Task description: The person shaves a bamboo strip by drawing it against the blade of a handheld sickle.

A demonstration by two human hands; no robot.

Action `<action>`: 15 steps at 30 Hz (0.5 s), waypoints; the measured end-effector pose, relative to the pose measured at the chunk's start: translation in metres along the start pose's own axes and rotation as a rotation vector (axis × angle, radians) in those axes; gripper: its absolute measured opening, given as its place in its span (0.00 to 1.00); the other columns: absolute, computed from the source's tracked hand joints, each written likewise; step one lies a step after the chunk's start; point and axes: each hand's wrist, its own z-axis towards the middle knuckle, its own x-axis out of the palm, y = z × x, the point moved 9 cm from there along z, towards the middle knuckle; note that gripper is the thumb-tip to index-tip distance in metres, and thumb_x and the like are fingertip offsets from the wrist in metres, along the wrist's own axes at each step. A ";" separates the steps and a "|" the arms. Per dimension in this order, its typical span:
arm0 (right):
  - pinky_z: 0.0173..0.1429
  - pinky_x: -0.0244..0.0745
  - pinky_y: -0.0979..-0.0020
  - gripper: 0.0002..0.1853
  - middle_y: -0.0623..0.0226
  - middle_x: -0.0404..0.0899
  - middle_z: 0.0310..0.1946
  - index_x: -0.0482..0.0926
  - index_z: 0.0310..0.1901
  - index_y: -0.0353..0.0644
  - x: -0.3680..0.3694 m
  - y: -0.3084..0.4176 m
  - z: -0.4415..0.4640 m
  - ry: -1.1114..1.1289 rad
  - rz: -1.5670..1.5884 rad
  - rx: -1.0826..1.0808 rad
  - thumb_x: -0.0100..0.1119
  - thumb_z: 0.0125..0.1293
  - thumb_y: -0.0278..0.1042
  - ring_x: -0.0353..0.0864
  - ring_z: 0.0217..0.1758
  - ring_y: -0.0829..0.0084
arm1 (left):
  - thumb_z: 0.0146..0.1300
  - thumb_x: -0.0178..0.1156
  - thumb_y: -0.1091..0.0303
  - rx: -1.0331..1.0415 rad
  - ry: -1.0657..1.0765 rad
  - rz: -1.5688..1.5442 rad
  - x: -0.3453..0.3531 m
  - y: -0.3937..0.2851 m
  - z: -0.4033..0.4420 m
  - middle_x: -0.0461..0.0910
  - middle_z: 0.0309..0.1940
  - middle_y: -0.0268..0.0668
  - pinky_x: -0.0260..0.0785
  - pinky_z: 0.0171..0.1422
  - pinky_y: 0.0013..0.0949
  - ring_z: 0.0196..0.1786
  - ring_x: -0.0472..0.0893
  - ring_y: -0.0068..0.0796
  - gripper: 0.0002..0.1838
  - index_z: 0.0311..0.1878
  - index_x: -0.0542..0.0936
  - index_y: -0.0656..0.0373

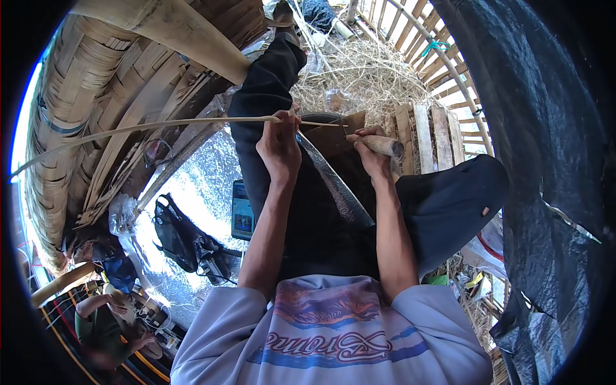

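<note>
My left hand (280,144) is closed around a long, thin bamboo strip (192,120), which curves away to the far left and ends near my right hand. My right hand (374,149) grips a thick, round wooden handle (388,147). A thin dark blade (342,130) seems to rise from the handle's left end, touching or very near the strip's right part. Between my forearms, a long flat grey piece (333,179) slants across my dark trousers; what it is, I cannot tell.
A black bag (178,234) and a phone or tablet (242,210) lie left on a silvery sheet (212,173). Straw (366,70) and wooden slats (423,138) are ahead. A thick bamboo pole (186,35) hangs upper left. Another person (106,327) sits at lower left.
</note>
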 end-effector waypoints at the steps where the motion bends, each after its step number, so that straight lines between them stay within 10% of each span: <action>1: 0.53 0.76 0.71 0.11 0.66 0.80 0.37 0.74 0.36 0.39 0.001 -0.001 0.000 0.011 0.015 0.021 0.60 0.50 0.15 0.81 0.46 0.73 | 0.69 0.57 0.73 -0.003 -0.001 -0.007 0.000 -0.001 0.000 0.82 0.27 0.37 0.72 0.39 0.22 0.32 0.80 0.18 0.06 0.43 0.77 0.67; 11: 0.57 0.74 0.71 0.14 0.63 0.79 0.41 0.74 0.38 0.40 0.009 -0.025 0.001 0.098 -0.205 0.032 0.57 0.51 0.12 0.79 0.48 0.73 | 0.69 0.58 0.73 0.024 -0.003 -0.051 -0.002 0.006 -0.004 0.82 0.27 0.36 0.72 0.40 0.22 0.32 0.80 0.17 0.06 0.43 0.77 0.67; 15: 0.49 0.76 0.64 0.11 0.69 0.83 0.36 0.76 0.35 0.45 0.006 -0.014 -0.005 0.011 0.019 -0.052 0.64 0.49 0.27 0.83 0.43 0.66 | 0.69 0.58 0.73 -0.022 0.016 -0.036 -0.004 0.004 -0.008 0.82 0.27 0.35 0.72 0.40 0.22 0.32 0.79 0.17 0.06 0.43 0.77 0.67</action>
